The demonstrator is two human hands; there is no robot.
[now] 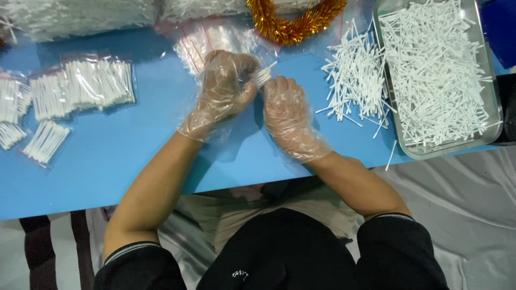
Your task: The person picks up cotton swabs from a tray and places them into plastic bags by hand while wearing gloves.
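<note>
Nearest, the right hand [287, 115] in a clear glove rests on the blue surface [123, 161], its grip clenched on a small bundle of white sticks [264, 76]. At its ten o'clock the gloved left hand [223, 91] grasps the same bundle. Loose sticks [355, 80] lie at two o'clock beside a metal tray [497, 107]; filled bags [80, 86] at nine o'clock; gold tinsel [293, 24] at twelve

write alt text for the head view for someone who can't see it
Two gloved hands, left hand and right hand, grip a bundle of white sticks over a blue table. A metal tray of sticks sits right, filled bags left.
</note>
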